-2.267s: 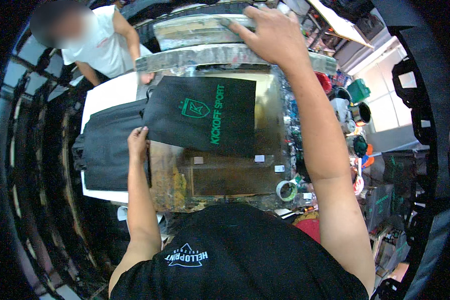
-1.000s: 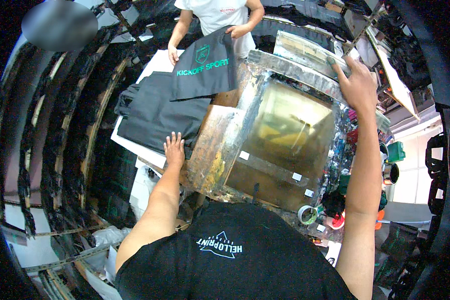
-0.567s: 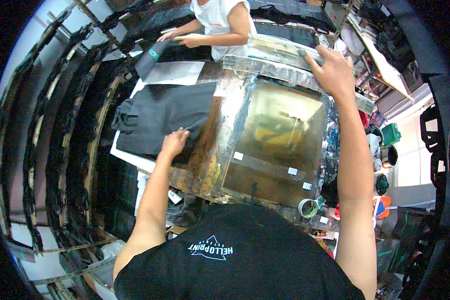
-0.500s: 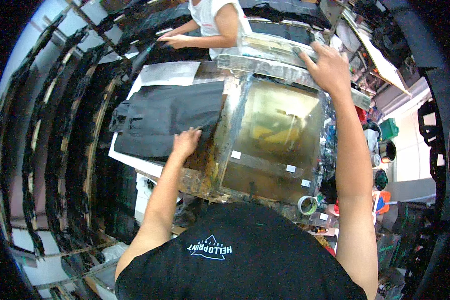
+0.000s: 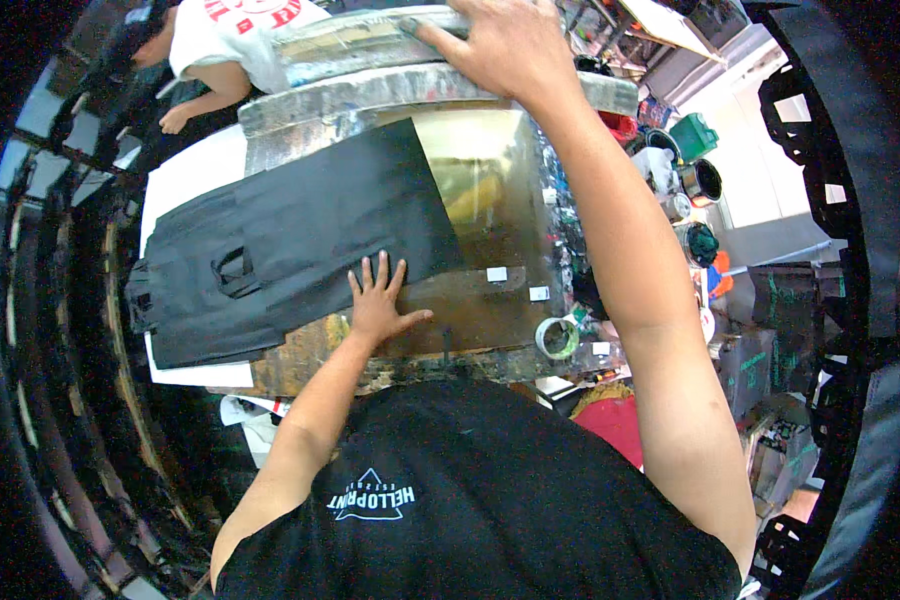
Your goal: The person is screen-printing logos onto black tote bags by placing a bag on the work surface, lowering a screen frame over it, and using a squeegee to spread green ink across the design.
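Note:
A flat black fabric bag (image 5: 310, 220) with a handle loop lies at a slant. Its right part covers some of the shiny brown printing bed (image 5: 470, 320); its left part rests over a white sheet (image 5: 195, 170). With fingers spread, my left hand (image 5: 378, 300) lies flat on the bag's near edge, the thumb reaching toward the bed. My right hand (image 5: 515, 45) grips the edge of a raised, ink-stained screen printing frame (image 5: 340, 50) at the far side, thumb on the near face. Its far fingers are partly cut off by the upper picture edge.
Small white squares (image 5: 497, 274) are stuck on the bed. A tape roll (image 5: 557, 340) stands at the near right corner. Open cans (image 5: 703, 182) and a green container (image 5: 693, 137) stand on the right. Another person (image 5: 235, 60) works at the far left; dark racks line the left.
The black bag has moved right, so it now overlaps the printing bed. My left hand has gone from bent fingers at its edge to spread flat. My right hand still holds the frame.

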Demonstrator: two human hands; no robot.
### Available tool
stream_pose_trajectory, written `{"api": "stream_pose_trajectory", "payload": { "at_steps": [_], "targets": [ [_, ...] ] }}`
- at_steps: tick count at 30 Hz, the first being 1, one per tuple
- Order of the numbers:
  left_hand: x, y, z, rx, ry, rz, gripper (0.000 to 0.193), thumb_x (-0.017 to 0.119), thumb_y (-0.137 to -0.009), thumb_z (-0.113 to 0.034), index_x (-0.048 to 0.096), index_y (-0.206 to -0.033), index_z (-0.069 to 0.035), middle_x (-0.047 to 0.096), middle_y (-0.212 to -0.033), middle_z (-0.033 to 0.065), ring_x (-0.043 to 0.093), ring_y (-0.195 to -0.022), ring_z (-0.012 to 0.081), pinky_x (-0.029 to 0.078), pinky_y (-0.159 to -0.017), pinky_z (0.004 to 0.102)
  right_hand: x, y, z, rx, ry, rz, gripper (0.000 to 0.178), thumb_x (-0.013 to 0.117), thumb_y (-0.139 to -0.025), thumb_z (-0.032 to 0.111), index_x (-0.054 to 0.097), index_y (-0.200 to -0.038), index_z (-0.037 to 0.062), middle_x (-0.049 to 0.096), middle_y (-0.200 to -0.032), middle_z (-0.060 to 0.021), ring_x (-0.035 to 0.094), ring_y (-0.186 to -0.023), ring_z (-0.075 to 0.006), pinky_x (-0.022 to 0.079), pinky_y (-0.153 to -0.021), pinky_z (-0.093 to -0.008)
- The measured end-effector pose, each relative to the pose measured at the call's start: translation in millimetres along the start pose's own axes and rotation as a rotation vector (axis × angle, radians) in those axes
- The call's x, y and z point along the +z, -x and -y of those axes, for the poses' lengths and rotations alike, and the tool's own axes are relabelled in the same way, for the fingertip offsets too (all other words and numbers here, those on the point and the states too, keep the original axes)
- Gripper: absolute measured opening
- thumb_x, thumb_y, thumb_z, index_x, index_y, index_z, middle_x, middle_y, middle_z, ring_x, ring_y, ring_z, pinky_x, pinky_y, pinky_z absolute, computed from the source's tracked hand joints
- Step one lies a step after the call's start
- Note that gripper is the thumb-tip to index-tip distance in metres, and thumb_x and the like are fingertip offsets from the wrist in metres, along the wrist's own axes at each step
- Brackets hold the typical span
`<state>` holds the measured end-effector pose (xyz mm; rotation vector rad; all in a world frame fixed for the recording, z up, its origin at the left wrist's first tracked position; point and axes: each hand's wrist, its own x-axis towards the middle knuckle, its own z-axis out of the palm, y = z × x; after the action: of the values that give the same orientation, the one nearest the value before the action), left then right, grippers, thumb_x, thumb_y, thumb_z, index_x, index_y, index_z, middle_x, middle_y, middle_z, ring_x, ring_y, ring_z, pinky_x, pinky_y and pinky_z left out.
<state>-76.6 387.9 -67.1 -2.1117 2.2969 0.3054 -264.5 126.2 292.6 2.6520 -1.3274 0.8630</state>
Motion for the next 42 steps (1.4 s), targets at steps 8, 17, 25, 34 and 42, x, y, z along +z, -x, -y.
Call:
{"api": "stream_pose_trajectory", "payload": {
  "at_steps": [8,17,25,34,42],
  "targets": [
    [-2.6,-102.7,-46.4,0.196,0.082,0.012,0.118,0.052,-0.074,-0.093,0.033,-0.163,-0.018,0.018,-0.171,0.0188,0.011,-0.156,0.0487,0.005,-0.119,0.0724,1.2,-12.5,-3.6,-0.016,0.082,-0.068,0.069,0.05,-0.097,0.067,0.069,-0.089,0.0014,0.071,-0.091,-0.0224,0.068,-0.093,-0.0394,0.049,-0.088,-0.0534],
    [16.7,-92.9,-122.2,0.228,0.181,-0.039,0.119,0.05,-0.072,-0.095,0.037,-0.161,-0.016,0.018,-0.171,0.0202,0.008,-0.156,0.0488,0.001,-0.119,0.0721,-1.6,-11.5,-1.2,-0.011,0.084,-0.025,0.069,0.049,-0.096,0.068,0.071,-0.091,0.0028,0.072,-0.096,-0.0222,0.067,-0.1,-0.0398,0.048,-0.093,-0.0542],
    [10.6,-80.4,-133.2,0.213,0.139,0.011,0.124,0.049,-0.07,-0.097,0.034,-0.162,-0.017,0.017,-0.17,0.0228,0.013,-0.155,0.0511,0.008,-0.117,0.0755,1.7,-0.9,-0.6,0.015,0.089,-0.046,0.069,0.051,-0.095,0.068,0.071,-0.096,0.0028,0.072,-0.101,-0.0218,0.065,-0.105,-0.0387,0.046,-0.097,-0.0542],
    [-114.4,-66.8,-73.2,-0.043,1.375,-0.151,0.092,0.074,-0.092,-0.053,0.033,-0.16,-0.006,0.049,-0.153,0.0245,0.054,-0.138,0.0345,0.041,-0.116,0.047,14.1,20.4,4.4,-0.069,0.042,-0.153,0.065,0.053,-0.096,0.066,0.067,-0.087,0.0028,0.069,-0.088,-0.0227,0.065,-0.091,-0.0388,0.043,-0.092,-0.0534],
    [-201.0,26.3,-0.1,-0.332,2.397,-0.226,0.144,0.05,-0.077,-0.093,-0.02,-0.156,0.005,0.0,-0.164,0.0371,0.028,-0.147,0.055,0.03,-0.121,0.0612,56.7,165.3,16.7,-0.124,0.127,0.147,0.05,0.078,-0.081,0.035,0.06,-0.122,0.0117,0.061,-0.107,-0.0094,0.058,-0.106,-0.0291,0.04,-0.087,-0.0471]
  ]
}}
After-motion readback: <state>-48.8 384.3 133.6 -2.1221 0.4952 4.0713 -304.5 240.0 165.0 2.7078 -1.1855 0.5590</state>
